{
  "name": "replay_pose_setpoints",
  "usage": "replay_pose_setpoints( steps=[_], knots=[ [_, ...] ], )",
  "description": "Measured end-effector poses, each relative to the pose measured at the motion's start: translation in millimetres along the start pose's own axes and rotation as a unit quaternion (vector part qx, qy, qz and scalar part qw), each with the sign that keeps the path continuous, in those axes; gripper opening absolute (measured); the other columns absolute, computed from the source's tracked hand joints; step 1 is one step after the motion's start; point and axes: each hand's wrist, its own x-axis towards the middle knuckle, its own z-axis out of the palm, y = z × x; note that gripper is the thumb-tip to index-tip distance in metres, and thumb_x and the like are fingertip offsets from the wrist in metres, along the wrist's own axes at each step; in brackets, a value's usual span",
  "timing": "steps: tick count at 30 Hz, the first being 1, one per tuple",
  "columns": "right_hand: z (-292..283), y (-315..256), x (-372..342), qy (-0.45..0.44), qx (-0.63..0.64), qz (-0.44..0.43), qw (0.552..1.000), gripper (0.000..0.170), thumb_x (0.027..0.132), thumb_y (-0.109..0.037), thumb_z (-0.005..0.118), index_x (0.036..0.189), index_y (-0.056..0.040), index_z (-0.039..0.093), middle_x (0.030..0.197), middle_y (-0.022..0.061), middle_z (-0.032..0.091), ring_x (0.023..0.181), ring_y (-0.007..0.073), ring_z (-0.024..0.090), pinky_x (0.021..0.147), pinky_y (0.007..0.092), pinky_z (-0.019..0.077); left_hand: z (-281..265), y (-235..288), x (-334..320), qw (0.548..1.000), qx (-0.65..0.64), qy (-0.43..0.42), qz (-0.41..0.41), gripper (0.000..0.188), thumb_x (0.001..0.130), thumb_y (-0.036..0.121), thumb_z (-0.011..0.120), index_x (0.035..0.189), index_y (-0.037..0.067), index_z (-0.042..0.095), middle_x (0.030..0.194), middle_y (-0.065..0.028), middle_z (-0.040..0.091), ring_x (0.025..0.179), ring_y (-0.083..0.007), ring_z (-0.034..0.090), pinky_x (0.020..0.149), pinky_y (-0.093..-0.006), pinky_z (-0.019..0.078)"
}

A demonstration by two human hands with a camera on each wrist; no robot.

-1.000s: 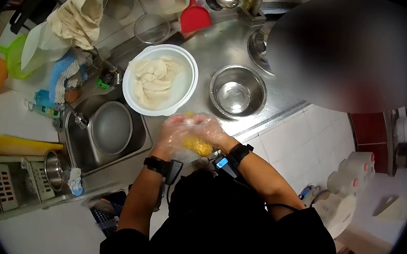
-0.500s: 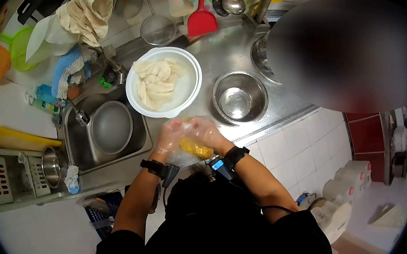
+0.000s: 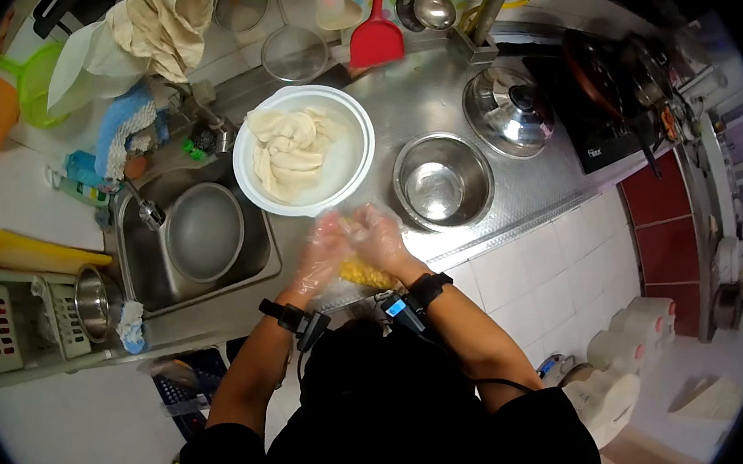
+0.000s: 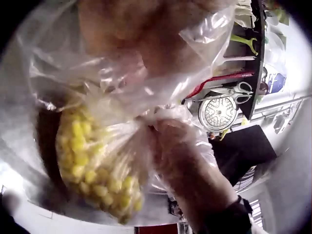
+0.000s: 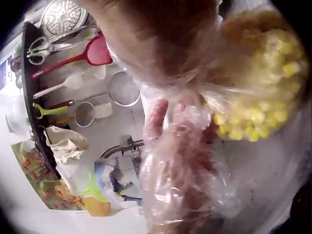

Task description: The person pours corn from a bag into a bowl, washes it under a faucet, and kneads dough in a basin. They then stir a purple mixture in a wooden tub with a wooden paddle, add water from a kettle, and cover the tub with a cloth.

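Note:
A clear plastic bag of yellow corn kernels [image 3: 366, 274] [image 4: 100, 170] [image 5: 256, 114] hangs below both hands, its neck gathered tight. My left hand [image 3: 323, 250] [image 5: 180, 165], in a clear plastic glove, pinches the gathered neck from one side. My right hand [image 3: 378, 237] [image 4: 183, 156], gloved the same way, grips the neck close beside it, the two nearly touching. Glove and bag film overlap, so some fingertips are hidden. Just beyond the hands stands a white basin [image 3: 355, 172] with pale dough-like or cloth-like folds [image 3: 290, 153] in it.
A steel bowl [image 3: 443, 183] stands right of the basin, with a domed lid [image 3: 508, 111] and a stove [image 3: 581, 100] farther right. At the left, a sink [image 3: 148, 278] holds a round grey pan [image 3: 204, 232]. Utensils, including a red spatula [image 3: 376, 43], hang at the back.
Both hands stay at the bag's neck and have shifted slightly, with the bag between them. The head view has moved a little, and the blurred patch over the lid and stove is gone.

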Motion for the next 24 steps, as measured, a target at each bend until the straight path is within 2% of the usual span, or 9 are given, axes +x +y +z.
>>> replay_pose_setpoints(
  steps=[3, 5, 8, 11, 14, 17, 20, 23, 24],
  knots=[
    [2, 10, 0, -0.044, -0.007, 0.023, 0.999, 0.019, 0.075, -0.014, 0.062, 0.085, -0.0007, 0.054, 0.078, 0.0168, 0.058, 0.071, 0.0267, 0.056, 0.066, 0.0354, 0.0451, -16, -18, 5, 0.982, 0.185, -0.031, 0.032, 0.030, 0.084, 0.007, 0.052, 0.114, 0.001, 0.052, 0.089, -0.0043, 0.059, 0.074, -0.0117, 0.054, 0.068, -0.0248, 0.0448],
    [-11, -4, -1, -0.078, -0.023, 0.023, 0.996, 0.017, 0.079, -0.014, 0.058, 0.087, 0.0001, 0.053, 0.081, 0.0201, 0.057, 0.076, 0.0319, 0.056, 0.068, 0.0372, 0.0446, -16, 21, 9, 0.958, 0.270, -0.099, -0.022, 0.030, 0.085, 0.007, 0.052, 0.114, 0.000, 0.054, 0.092, -0.0064, 0.060, 0.075, -0.0124, 0.054, 0.067, -0.0250, 0.0453],
    [-23, 7, 3, -0.084, -0.061, 0.020, 0.994, 0.016, 0.079, -0.015, 0.056, 0.085, -0.0005, 0.056, 0.083, 0.0209, 0.057, 0.078, 0.0348, 0.057, 0.069, 0.0387, 0.0449, -19, 18, -2, 0.982, 0.165, -0.096, 0.010, 0.028, 0.083, 0.005, 0.051, 0.110, 0.000, 0.057, 0.091, -0.0068, 0.060, 0.075, -0.0129, 0.055, 0.069, -0.0261, 0.0455],
    [-11, 44, 20, -0.135, -0.210, -0.015, 0.968, 0.018, 0.076, -0.018, 0.056, 0.082, -0.0013, 0.060, 0.086, 0.0201, 0.059, 0.080, 0.0346, 0.058, 0.069, 0.0392, 0.0460, -20, 26, -12, 0.981, -0.034, -0.134, -0.134, 0.031, 0.081, 0.005, 0.055, 0.111, 0.001, 0.056, 0.090, -0.0039, 0.060, 0.073, -0.0134, 0.055, 0.067, -0.0251, 0.0459],
    [-21, 23, 24, -0.187, -0.347, -0.174, 0.902, 0.022, 0.073, -0.021, 0.056, 0.081, -0.0017, 0.062, 0.088, 0.0191, 0.060, 0.082, 0.0331, 0.059, 0.069, 0.0406, 0.0471, -12, 39, -9, 0.973, 0.213, -0.057, -0.068, 0.042, 0.074, 0.012, 0.064, 0.112, 0.001, 0.054, 0.092, -0.0060, 0.059, 0.080, -0.0205, 0.055, 0.072, -0.0299, 0.0462],
    [-44, -38, 10, -0.150, -0.321, -0.108, 0.929, 0.019, 0.069, -0.019, 0.058, 0.077, -0.0027, 0.063, 0.083, 0.0174, 0.061, 0.075, 0.0315, 0.060, 0.065, 0.0403, 0.0477, -12, 6, -10, 0.837, 0.521, -0.053, 0.159, 0.053, 0.066, 0.019, 0.070, 0.113, 0.002, 0.053, 0.097, -0.0102, 0.057, 0.093, -0.0291, 0.051, 0.081, -0.0377, 0.0435],
    [-35, -44, 12, -0.202, -0.406, -0.074, 0.888, 0.018, 0.068, -0.020, 0.059, 0.072, -0.0021, 0.061, 0.076, 0.0167, 0.061, 0.068, 0.0309, 0.061, 0.062, 0.0379, 0.0482, 9, 12, -4, 0.865, 0.495, -0.004, 0.076, 0.046, 0.063, 0.020, 0.068, 0.103, 0.001, 0.057, 0.100, -0.0143, 0.055, 0.101, -0.0345, 0.045, 0.087, -0.0438, 0.0388],
    [-25, -5, 8, -0.137, -0.365, -0.110, 0.914, 0.017, 0.069, -0.018, 0.059, 0.072, -0.0020, 0.059, 0.071, 0.0146, 0.060, 0.062, 0.0289, 0.060, 0.059, 0.0341, 0.0483, 4, 9, 3, 0.838, 0.535, -0.026, 0.107, 0.030, 0.066, 0.017, 0.064, 0.092, 0.000, 0.059, 0.096, -0.0141, 0.056, 0.099, -0.0343, 0.047, 0.084, -0.0437, 0.0399],
    [-34, -13, 5, -0.120, -0.384, -0.127, 0.907, 0.016, 0.070, -0.018, 0.058, 0.073, -0.0018, 0.058, 0.071, 0.0148, 0.060, 0.062, 0.0287, 0.060, 0.059, 0.0340, 0.0484, 1, 6, 4, 0.852, 0.510, -0.022, 0.116, 0.027, 0.067, 0.015, 0.062, 0.089, 0.000, 0.059, 0.095, -0.0145, 0.055, 0.097, -0.0344, 0.048, 0.083, -0.0436, 0.0403]
  ],
)
